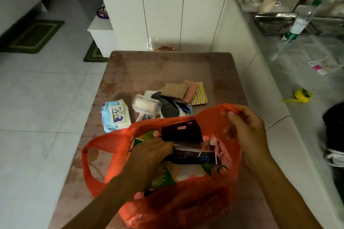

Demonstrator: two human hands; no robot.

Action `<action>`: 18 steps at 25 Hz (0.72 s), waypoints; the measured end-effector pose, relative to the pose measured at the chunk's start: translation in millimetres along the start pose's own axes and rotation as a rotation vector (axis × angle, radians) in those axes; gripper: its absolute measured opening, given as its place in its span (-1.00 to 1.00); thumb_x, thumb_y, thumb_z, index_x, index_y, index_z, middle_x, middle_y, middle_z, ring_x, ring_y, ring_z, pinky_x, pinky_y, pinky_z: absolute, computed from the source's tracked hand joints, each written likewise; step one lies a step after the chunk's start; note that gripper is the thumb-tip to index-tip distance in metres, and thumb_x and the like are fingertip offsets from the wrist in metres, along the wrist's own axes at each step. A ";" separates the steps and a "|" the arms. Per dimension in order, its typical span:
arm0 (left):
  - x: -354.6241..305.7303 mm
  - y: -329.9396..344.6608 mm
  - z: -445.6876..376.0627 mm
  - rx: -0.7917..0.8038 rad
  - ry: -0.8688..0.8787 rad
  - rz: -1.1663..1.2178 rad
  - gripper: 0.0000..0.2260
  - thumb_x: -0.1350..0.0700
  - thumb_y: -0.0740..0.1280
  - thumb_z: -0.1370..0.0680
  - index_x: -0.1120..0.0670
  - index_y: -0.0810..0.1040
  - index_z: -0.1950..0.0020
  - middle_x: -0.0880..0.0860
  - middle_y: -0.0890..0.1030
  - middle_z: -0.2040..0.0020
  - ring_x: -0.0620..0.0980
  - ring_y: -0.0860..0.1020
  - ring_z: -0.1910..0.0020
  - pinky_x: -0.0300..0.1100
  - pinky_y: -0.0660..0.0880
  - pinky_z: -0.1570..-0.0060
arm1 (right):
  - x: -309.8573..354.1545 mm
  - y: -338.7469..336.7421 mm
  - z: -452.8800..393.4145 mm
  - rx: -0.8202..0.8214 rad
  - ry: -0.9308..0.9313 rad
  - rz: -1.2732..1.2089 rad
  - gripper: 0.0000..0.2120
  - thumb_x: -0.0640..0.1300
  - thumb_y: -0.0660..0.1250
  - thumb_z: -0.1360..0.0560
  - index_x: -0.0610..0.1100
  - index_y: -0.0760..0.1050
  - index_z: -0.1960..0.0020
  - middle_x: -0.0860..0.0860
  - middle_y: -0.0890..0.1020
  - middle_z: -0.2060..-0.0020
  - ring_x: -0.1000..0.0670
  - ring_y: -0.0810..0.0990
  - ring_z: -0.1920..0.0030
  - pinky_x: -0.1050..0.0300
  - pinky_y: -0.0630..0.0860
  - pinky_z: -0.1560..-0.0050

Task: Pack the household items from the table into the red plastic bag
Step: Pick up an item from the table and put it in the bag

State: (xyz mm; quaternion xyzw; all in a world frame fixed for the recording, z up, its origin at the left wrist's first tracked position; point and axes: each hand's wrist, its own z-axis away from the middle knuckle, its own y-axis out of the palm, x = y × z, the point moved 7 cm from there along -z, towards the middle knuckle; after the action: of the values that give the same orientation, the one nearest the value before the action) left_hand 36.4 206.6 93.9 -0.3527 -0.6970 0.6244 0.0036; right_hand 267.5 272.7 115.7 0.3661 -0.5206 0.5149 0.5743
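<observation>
A flat dark packet is being pushed into the bag by the left hand, whose fingers are curled around the packet's near end, deep inside the bag's mouth. The far handle is being pinched and lifted by the right hand, thumb pressed against bunched fingers, so that the mouth is being kept open above the load. The near handle is lying slack on the worktop to the left.

Inside the bag, a black card-like item is standing on edge beside the packet, with green-printed wrappers and pinkish pieces beneath; what these are cannot be told.

Beyond the bag, unpacked items are waiting in a loose cluster: a wipes pack at the left, a lint roller in its clear cover, a dark sleep mask draped over small goods, and patterned cloths stacked furthest back.

The step is judged best done by the packet being laid flat along the bag's side rather than dropped on end, so that room is being saved for the bulkier wipes pack and roller. The right-hand lift should be held high and steady, since thin plastic is likely to sag shut or tear if sharp corners are forced against it. Packing appears roughly half done.
</observation>
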 end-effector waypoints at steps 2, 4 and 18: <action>-19.6 9.0 -7.4 0.003 0.024 -0.038 -0.79 0.15 0.29 -0.37 0.05 0.58 0.02 0.02 0.67 0.14 0.04 0.61 0.15 -0.13 0.52 0.20 | 6.0 -6.6 4.7 -0.043 -0.082 0.094 -0.85 -0.23 0.32 -0.52 -0.05 0.52 -0.06 0.06 0.61 0.14 0.08 0.54 0.27 0.19 0.50 0.29; -37.5 8.5 -12.2 -0.035 0.076 -0.110 -0.85 0.16 0.30 -0.40 0.02 0.51 0.05 0.02 0.67 0.11 0.03 0.61 0.15 -0.14 0.48 0.21 | 16.6 -7.9 10.1 -0.092 -0.187 0.207 -0.81 -0.22 0.34 -0.50 0.00 0.48 -0.07 0.06 0.58 0.09 0.08 0.55 0.18 0.17 0.51 0.23; 96.8 -92.2 13.7 -0.510 -0.638 0.783 -0.89 0.27 0.33 -0.51 0.12 0.60 0.01 0.08 0.66 0.11 -0.04 0.64 0.17 -0.33 0.53 0.26 | -37.4 153.9 65.3 0.594 -0.697 0.897 -0.70 -0.01 0.22 -0.54 0.04 0.45 -0.26 0.08 0.47 -0.32 0.03 0.36 -0.36 -0.05 0.30 -0.39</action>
State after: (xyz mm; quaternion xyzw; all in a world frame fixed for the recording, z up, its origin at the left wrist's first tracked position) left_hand -87.4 245.4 129.3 -0.3685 -0.6095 0.4666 -0.5244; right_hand 106.1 233.4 73.8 0.4022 -0.6146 0.6781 -0.0259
